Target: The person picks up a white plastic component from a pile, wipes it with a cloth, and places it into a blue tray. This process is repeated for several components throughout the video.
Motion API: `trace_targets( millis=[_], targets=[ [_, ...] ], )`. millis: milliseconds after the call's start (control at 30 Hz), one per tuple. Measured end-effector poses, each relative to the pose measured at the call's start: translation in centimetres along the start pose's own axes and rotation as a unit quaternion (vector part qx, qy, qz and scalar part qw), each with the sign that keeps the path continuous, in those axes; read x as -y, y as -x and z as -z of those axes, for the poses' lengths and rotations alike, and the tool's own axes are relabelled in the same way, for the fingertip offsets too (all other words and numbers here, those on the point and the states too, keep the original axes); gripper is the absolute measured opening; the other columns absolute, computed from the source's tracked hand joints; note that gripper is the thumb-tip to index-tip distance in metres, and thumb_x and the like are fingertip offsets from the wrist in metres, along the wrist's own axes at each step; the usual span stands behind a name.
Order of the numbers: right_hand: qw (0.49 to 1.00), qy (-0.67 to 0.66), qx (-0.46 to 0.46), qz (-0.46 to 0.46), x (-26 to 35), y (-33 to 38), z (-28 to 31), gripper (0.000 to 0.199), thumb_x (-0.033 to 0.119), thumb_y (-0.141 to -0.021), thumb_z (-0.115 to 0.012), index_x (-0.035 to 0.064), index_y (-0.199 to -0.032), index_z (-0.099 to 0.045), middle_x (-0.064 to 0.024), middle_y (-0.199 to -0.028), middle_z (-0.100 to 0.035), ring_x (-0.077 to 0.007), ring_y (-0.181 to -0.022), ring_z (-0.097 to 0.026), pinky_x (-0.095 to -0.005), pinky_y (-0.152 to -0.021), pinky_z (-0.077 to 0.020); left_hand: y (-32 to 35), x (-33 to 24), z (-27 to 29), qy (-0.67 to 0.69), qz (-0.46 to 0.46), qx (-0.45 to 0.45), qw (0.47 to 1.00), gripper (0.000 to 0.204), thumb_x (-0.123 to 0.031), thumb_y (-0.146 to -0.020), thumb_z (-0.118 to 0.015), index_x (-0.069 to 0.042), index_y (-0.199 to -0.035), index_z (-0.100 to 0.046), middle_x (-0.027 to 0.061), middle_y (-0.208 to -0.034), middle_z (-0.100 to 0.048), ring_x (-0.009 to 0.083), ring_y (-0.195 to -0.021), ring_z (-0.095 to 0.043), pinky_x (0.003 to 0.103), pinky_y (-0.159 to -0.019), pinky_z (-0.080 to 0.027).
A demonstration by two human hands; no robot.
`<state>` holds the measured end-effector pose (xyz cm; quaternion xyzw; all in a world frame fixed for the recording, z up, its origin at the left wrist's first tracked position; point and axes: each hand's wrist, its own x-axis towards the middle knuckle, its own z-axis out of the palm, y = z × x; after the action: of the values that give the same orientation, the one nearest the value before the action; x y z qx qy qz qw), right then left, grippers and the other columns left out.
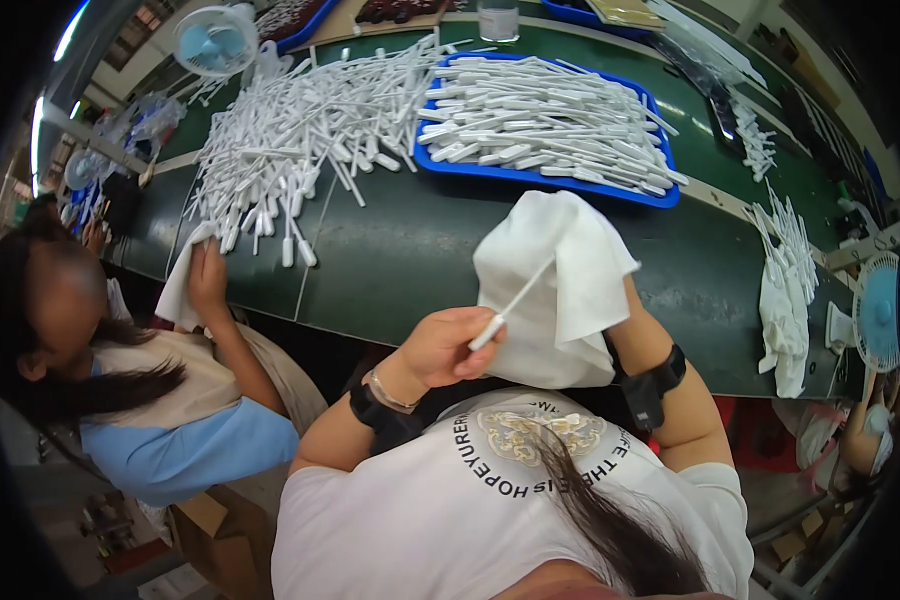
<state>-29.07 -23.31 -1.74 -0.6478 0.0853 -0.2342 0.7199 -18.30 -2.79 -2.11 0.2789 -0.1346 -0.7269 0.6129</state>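
Observation:
My left hand (452, 345) is closed round the thick end of a slim white plastic stick (487, 332). The stick's thin shaft slants up to the right and meets a white cloth (530, 240). That cloth drapes over my right hand and hangs down in front of me in loose folds. Only the wrist and forearm show on that side; the fingers are under the cloth, which the hand holds up. Beyond the cloth, a blue tray (570, 183) holds many similar white sticks in rough rows. Left of the tray lies a large loose heap of white sticks (300, 120).
A co-worker's hand (208, 275) holds another white cloth (178, 290) at the left of the dark green table (370, 265). More sticks lie by a white cloth (785, 330) at the right edge. Small fans (213, 42) stand at both sides, and a clear container (498, 20) stands behind.

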Motion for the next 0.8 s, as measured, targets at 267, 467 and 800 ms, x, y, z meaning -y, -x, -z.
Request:
trace_targets(
  millis=[267,467,800],
  targets=[
    [0.986,-0.153,-0.012,-0.063,2.5,2.4,0.0,0.036,0.014,-0.083,-0.058,0.0026,-0.114,-0.046,-0.0080,-0.105,-0.055,-0.0147,-0.092,-0.054,-0.0290,-0.079,-0.0462,1.2,-1.5,-1.7,-0.485,-0.148,-0.133,0.852,0.020,-0.020,-0.091,-0.044,-0.002,-0.089,-0.053,0.0002,-0.060,-0.048,0.0068,-0.048,-0.038,0.018,-0.043,-0.030],
    [0.964,-0.200,-0.104,-0.141,2.2,1.9,0.9,0.035,0.021,-0.087,-0.050,0.0023,-0.117,-0.045,-0.0090,-0.107,-0.054,-0.0168,-0.094,-0.055,-0.0302,-0.081,-0.0471,3.6,-1.9,-1.4,-0.393,-0.174,-0.161,0.888,0.016,-0.018,-0.089,-0.048,-0.003,-0.090,-0.054,0.0027,-0.066,-0.055,0.0080,-0.053,-0.047,0.021,-0.047,-0.037],
    [0.969,-0.192,-0.099,-0.116,0.9,1.5,-6.8,0.027,0.018,-0.086,-0.051,0.0016,-0.107,-0.050,-0.0087,-0.096,-0.057,-0.0158,-0.079,-0.057,-0.0244,-0.067,-0.0468,-2.6,-1.1,-2.0,-0.373,-0.206,-0.217,0.878,0.019,-0.014,-0.088,-0.046,-0.001,-0.095,-0.057,0.0051,-0.071,-0.059,0.0070,-0.060,-0.052,0.022,-0.052,-0.042]
  ],
)
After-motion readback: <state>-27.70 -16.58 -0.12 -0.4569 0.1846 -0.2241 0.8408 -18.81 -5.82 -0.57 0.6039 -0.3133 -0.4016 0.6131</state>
